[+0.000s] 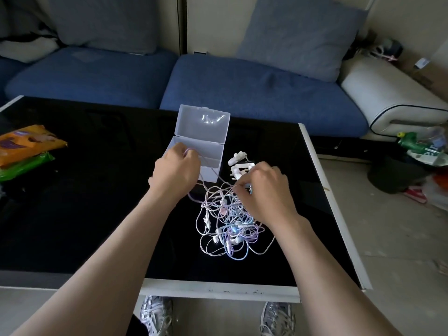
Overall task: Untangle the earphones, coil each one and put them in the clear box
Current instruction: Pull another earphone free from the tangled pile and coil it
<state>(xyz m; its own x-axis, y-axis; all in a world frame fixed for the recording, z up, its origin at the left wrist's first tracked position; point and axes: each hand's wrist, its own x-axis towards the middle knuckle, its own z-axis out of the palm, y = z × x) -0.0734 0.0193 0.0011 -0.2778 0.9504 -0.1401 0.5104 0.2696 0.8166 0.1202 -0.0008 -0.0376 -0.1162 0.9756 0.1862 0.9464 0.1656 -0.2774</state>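
Earphones (pixel 228 224) are lying in one big knot on the black worktop (pixel 97 190), just beside the open clear box (pixel 211 174). The left hand (pixel 177 168) is pinching a purple cord (pixel 209 166) up by the box. The right hand (pixel 264 190) is pinching cords in the knot. Pulling slowly, one cord at a time, is looking best. Writing on the orange packet (pixel 26 144) is too blurry to read.

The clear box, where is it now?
The clear box stands open in the middle of the black table in the head view, behind the left hand, beyond the earphone tangle.
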